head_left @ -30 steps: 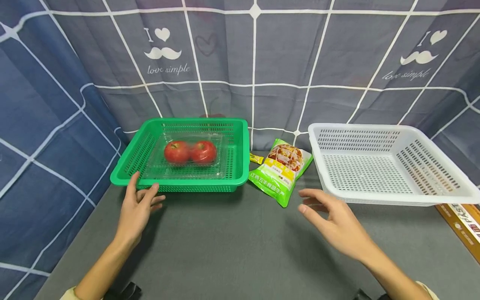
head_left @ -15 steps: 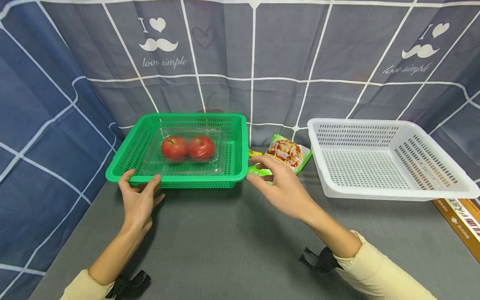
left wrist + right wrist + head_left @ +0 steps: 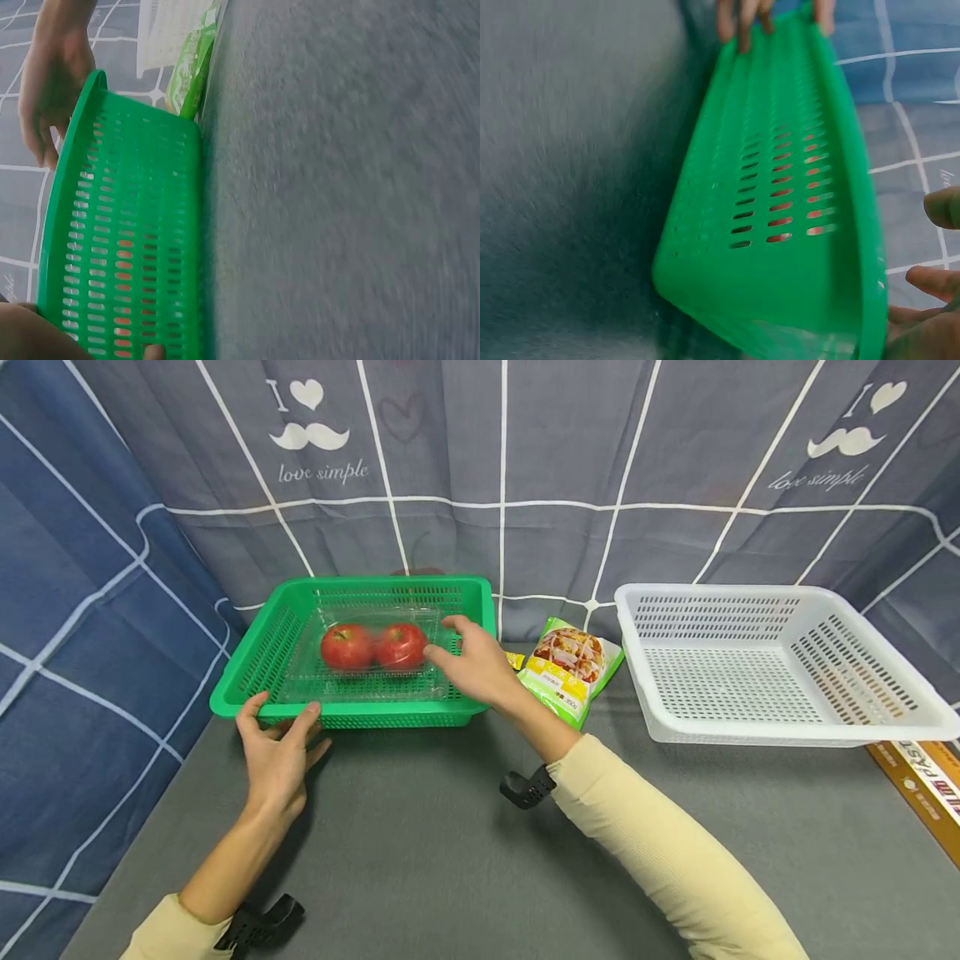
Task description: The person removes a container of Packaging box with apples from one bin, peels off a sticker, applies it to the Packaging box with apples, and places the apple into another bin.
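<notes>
In the head view a green plastic basket (image 3: 397,720) stands at the left. A clear plastic box (image 3: 367,691) with two red apples (image 3: 348,648) lies in it. My left hand (image 3: 273,760) grips the front left rim; in the right wrist view its fingers (image 3: 744,28) lie on the outer wall, with the thumb at the rim. My right hand (image 3: 480,662) hovers above the basket's right side, thumb and fingers spread apart, near the box's right end. In the left wrist view the right hand (image 3: 56,90) appears beyond the basket's far end. I cannot tell whether it touches the box.
A green and white food packet (image 3: 573,662) lies between the baskets, with a small yellow packet (image 3: 514,660) beside it. At the right stands a white basket (image 3: 757,733), and a brown box (image 3: 918,793) shows under its corner. A checked cloth (image 3: 555,452) hangs behind.
My right hand has moved left from beside the white basket, past the food packet, to over the green basket. My left hand has taken hold of the green rim.
</notes>
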### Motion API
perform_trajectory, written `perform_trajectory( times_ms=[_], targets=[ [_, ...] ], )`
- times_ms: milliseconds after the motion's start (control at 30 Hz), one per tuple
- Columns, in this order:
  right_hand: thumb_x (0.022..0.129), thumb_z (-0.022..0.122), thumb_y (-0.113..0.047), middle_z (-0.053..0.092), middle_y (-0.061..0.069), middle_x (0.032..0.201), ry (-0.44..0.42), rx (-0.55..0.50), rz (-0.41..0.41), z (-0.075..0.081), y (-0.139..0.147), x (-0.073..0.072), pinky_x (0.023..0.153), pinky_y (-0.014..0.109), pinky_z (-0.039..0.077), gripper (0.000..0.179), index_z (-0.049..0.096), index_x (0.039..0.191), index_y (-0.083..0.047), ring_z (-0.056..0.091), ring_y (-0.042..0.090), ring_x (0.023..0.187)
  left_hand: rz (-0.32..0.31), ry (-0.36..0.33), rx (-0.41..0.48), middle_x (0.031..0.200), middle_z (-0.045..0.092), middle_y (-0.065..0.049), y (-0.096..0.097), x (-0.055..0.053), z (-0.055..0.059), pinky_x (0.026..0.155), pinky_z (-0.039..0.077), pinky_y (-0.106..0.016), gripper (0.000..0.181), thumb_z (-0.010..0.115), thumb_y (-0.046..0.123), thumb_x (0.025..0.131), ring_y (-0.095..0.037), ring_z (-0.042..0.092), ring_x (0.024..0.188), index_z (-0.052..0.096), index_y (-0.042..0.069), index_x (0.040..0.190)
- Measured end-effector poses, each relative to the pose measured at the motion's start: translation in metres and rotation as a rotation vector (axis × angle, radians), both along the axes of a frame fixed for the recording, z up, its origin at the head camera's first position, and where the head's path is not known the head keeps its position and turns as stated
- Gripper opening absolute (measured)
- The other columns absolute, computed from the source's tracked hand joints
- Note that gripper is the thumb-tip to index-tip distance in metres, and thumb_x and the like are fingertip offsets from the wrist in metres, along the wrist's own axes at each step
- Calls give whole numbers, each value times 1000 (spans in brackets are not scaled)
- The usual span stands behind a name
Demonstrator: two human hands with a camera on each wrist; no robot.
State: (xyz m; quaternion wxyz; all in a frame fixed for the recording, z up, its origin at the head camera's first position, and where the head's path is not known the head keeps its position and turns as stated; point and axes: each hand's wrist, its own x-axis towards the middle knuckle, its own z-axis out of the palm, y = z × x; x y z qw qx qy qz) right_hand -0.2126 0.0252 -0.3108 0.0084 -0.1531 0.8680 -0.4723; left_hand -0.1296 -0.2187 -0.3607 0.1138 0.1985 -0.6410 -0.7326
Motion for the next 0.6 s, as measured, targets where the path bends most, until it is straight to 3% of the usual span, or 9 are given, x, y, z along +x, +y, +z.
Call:
perform_trajectory(
  times_ms=[133, 333, 600],
  targets=[
    [96, 58, -34, 50, 12, 143, -27, 72, 8, -1, -15, -11, 103, 41, 40, 58, 45, 144, -5, 46, 25, 131, -20, -8, -14, 116, 38, -9, -2, 1, 0, 92, 51, -38, 74, 67, 23, 95, -22, 59, 102, 15, 27, 147],
    [97, 60, -35, 39, 9, 153, -215, -68, -3, -5, -28, -20, 107, 43, 37, 67, 33, 153, -11, 37, 25, 138, -14, -10, -13, 117, 39, -8, -2, 0, 1, 101, 44, -47, 71, 67, 24, 94, -20, 59, 102, 17, 30, 145],
    [97, 62, -23, 32, 11, 156, -316, -168, -52, -13, -34, -26, 106, 47, 37, 68, 30, 155, -15, 33, 30, 140, 0, -8, -3, 117, 41, -9, 0, 0, 1, 102, 41, -51, 71, 68, 24, 94, -18, 60, 100, 18, 28, 145]
  ],
)
